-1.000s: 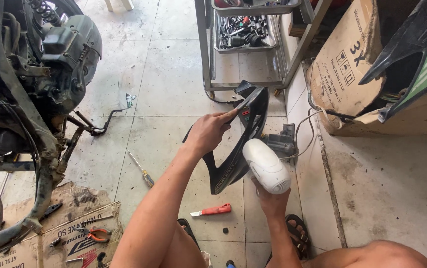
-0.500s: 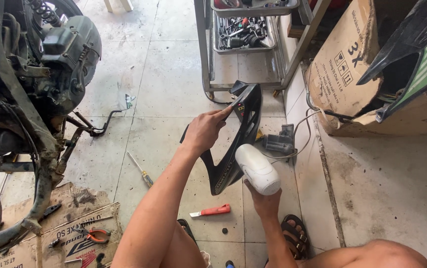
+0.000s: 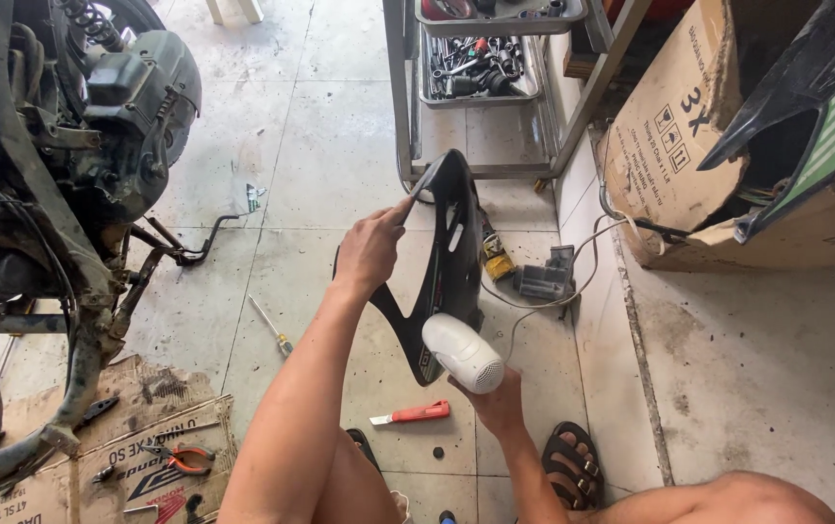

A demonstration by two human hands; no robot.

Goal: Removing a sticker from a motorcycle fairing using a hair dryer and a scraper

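My left hand (image 3: 371,250) grips the edge of a black plastic motorcycle fairing panel (image 3: 449,262) and holds it upright above the tiled floor. My right hand (image 3: 497,400) holds a white hair dryer (image 3: 462,353) by its handle, with the nozzle pointed at the lower part of the panel. The dryer's cord (image 3: 573,281) runs across the floor to the right. A red-handled utility knife (image 3: 412,414) lies on the tiles just below the panel.
A stripped motorcycle (image 3: 58,194) stands at left over flattened cardboard (image 3: 97,456) with pliers (image 3: 177,456). A screwdriver (image 3: 272,328) lies on the tiles. A metal tool trolley (image 3: 481,68) stands ahead. A cardboard box (image 3: 699,146) with fairing parts sits at right. My sandalled foot (image 3: 571,464) is below.
The panel and my left hand have shifted slightly left and up. The hair dryer has moved lower along the panel, toward its bottom end.
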